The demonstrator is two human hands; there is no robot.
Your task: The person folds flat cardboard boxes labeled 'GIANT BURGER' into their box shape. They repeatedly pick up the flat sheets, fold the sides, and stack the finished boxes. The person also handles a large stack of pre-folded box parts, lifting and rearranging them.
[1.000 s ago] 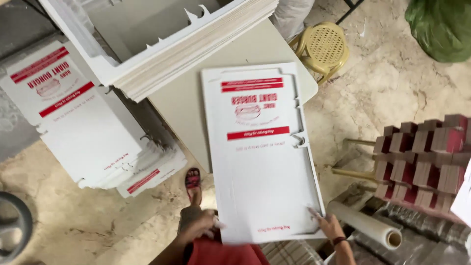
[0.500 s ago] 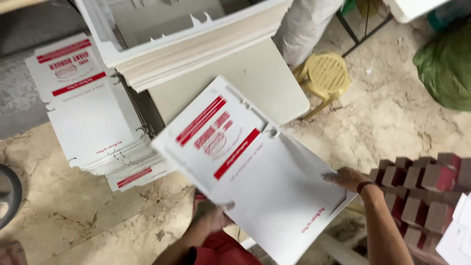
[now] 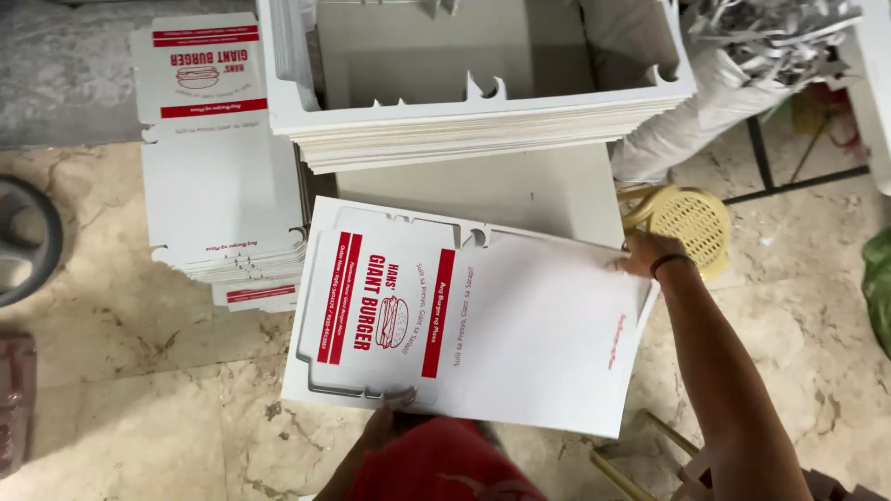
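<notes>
Head view is showing two hands holding a big flat white card sheet [image 3: 520, 325] with red stripes over the floor. Left hand [image 3: 394, 408] is pinching its near edge. Right hand [image 3: 645, 255] is gripping its far corner, near a yellow stool [image 3: 691, 218]. A pile of sheets [image 3: 218, 176] is sitting just beside it.

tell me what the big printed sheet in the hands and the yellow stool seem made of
Printed sheet: looks like thin white paperboard, smooth, with die-cut notched edges and red print. Yellow stool: probably moulded plastic, with a perforated round seat, slightly glossy.
</notes>
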